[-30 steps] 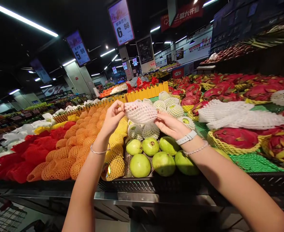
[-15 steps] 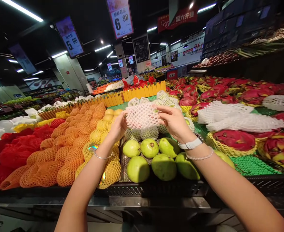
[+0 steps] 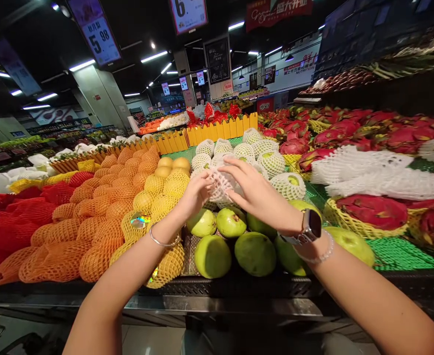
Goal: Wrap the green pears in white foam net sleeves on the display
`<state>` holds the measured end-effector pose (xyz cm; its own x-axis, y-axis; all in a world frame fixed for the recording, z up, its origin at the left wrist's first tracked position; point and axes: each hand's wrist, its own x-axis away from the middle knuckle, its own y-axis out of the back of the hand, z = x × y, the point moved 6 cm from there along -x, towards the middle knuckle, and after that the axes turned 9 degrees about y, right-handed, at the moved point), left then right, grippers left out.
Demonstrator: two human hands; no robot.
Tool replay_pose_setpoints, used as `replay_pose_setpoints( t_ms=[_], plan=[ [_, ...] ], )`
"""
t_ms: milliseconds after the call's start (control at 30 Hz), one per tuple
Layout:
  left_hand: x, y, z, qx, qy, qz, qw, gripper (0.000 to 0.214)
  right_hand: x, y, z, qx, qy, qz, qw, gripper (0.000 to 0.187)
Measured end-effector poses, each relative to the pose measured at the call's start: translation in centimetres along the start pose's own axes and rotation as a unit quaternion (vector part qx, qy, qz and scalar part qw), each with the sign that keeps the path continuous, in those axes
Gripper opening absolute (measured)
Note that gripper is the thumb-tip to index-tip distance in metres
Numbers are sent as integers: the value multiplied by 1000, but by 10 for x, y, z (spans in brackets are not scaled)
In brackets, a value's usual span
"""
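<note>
A white foam fruit net [image 3: 217, 186] is bunched between my two hands, above the front rows of green guavas [image 3: 213, 256]. My left hand [image 3: 196, 194] pinches its left side between thumb and fingers. On the other side, my right hand [image 3: 255, 193] curves around it with the thumb below and fingers above; its palm side is partly hidden. Whether a fruit sits inside the net I cannot tell. Behind my hands lie several guavas in white foam nets [image 3: 271, 163]. The front guavas are bare.
Pears in orange nets [image 3: 108, 217] and fruit in yellow nets [image 3: 165, 207] lie to the left. Dragon fruit [image 3: 372, 212] fills the right, with loose white foam nets [image 3: 386, 175] on top. A yellow picket fence [image 3: 222, 129] edges the back, a black ledge [image 3: 246, 287] the front.
The foam net was stretched wide and flat between my hands; now it is bunched and turned. My right hand has moved left and over it, closer to my left hand. The view has tilted down slightly.
</note>
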<state>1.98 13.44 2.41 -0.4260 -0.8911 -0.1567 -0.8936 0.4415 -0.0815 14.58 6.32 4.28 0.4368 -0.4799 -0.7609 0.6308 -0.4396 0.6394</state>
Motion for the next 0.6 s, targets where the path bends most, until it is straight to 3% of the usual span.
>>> replay_pose_setpoints(
  t_ms=[200, 400, 600],
  plan=[
    [-2, -6, 5, 21, 2, 13, 1000, 46, -1, -9, 11, 131, 28, 49, 990, 46],
    [-6, 1, 5, 55, 19, -4, 998, 40, 1, -7, 10, 153, -7, 49, 987, 55],
    [-3, 1, 8, 34, 7, 37, 999, 49, 4, -9, 9, 134, -16, 46, 990, 57]
  ],
)
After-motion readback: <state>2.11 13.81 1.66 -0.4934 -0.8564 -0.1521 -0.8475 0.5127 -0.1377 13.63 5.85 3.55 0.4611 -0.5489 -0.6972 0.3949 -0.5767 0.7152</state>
